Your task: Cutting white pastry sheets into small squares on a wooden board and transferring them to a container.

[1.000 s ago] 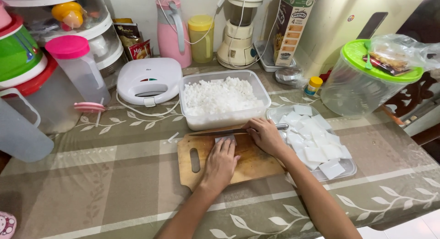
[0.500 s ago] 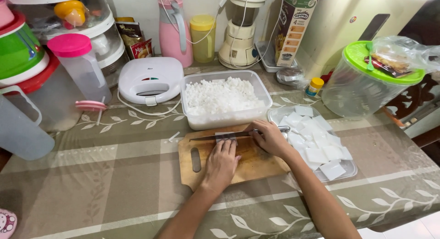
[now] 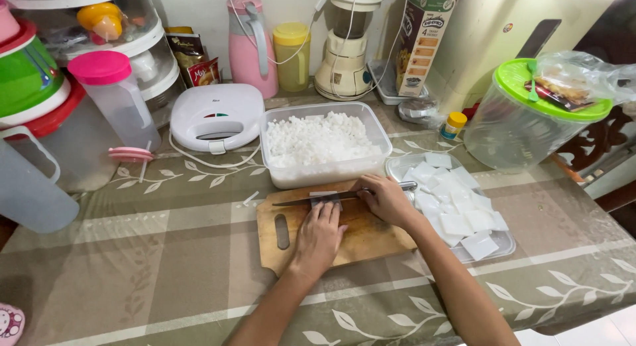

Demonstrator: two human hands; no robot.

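White jelly slab under my knife on the wooden board.

My left hand point(image 3: 319, 234) lies flat, pressing the white slab point(image 3: 322, 199), mostly hidden beneath my fingers. My right hand point(image 3: 386, 199) grips the knife point(image 3: 311, 200), its handle covered; the blade crosses the slab at my left fingertips. On the cutting board point(image 3: 361, 236), between the tub of diced pieces point(image 3: 321, 142) behind and the tray of white squares point(image 3: 457, 210) right. Table point(image 3: 165, 266) crowded with containers.

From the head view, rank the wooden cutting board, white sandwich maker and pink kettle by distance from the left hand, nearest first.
1. Wooden cutting board, directly under the left hand.
2. White sandwich maker, beyond, to the left.
3. Pink kettle, at the back by the wall.
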